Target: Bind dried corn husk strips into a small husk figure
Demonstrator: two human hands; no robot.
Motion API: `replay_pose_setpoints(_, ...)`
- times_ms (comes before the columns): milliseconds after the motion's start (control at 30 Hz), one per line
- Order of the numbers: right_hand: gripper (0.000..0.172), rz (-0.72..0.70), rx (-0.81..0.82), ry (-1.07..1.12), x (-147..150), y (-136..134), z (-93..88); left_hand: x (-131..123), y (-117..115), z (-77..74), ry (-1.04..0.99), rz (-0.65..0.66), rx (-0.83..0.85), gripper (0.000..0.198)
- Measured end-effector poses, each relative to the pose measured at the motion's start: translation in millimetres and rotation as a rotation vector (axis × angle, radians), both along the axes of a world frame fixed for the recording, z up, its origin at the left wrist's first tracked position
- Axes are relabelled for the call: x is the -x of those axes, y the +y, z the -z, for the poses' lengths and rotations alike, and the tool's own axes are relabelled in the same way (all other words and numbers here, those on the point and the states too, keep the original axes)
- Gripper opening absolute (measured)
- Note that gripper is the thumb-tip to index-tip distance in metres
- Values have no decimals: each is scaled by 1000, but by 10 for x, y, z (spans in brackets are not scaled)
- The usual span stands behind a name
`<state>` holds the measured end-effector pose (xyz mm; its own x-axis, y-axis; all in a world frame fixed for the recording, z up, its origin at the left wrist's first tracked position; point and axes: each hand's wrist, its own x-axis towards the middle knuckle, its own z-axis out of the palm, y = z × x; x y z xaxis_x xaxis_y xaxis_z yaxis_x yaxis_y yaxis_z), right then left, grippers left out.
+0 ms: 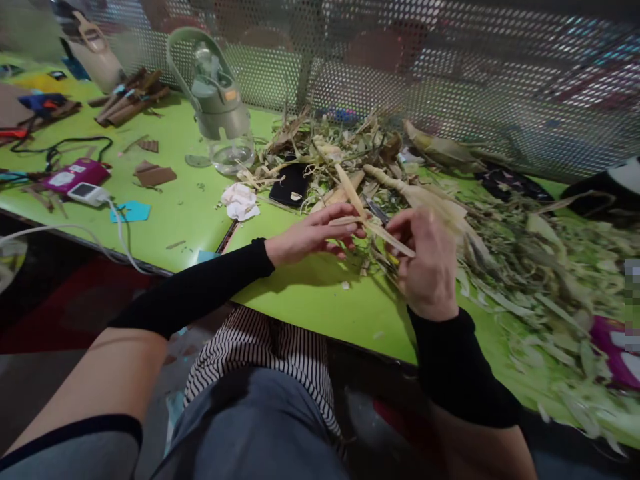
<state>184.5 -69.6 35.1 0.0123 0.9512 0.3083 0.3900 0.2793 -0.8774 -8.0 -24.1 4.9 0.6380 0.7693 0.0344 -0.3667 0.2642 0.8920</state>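
Observation:
Pale dried leaf strips, like corn husk, stretch and cross between my two hands just above the green table. My left hand reaches in from the left and pinches the strips between thumb and fingers. On the other side, my right hand curls round their right end; its fingertips are partly hidden. One broader strip angles up and away from the crossing. Right behind my hands lies a heap of dry leaves and shreds, with a long pale husk on it.
Left of the heap stand a clear bottle with a green lid and a crumpled tissue. A black phone-like slab lies by the leaves. Further left are a purple device with cables and brown sticks. A perforated metal screen rises behind.

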Motion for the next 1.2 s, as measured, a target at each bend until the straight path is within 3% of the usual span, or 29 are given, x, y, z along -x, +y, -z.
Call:
replay_pose_setpoints(67,47,85,-58,-63,-11,39,-10,2,10,-10,-17,-27,77,24)
replay_pose_setpoints(200,41,-126,146,-102,-5,62,-21,8,6,-46,-9,-30,103,26)
replay_pose_setpoints(300,36,-178,181,13,-6,67,-13,6,-11,-69,30,-32,85,23)
replay_pose_setpoints(467,43,-164,115,-105,-3,67,-11,-21,-32,-88,137,-41,43,8)
replay_pose_setpoints(567,49,-150,112,-129,14,59,-10,-28,-31,-81,173,-31,-24,9)
replay_pose_setpoints(833,54,-198,319,76,4,108,42,-27,4,-2,167,9,-215,11)
replay_pose_setpoints(933,52,-178,259,58,-15,117,52,-27,15,8,178,6,-224,16)
replay_pose_setpoints(1067,42,-167,183,30,-51,120,50,-4,30,-8,166,-78,-115,23)
replay_pose_setpoints(1200,25,-75,-9,-23,-58,126,69,32,11,-43,107,-113,-37,31)
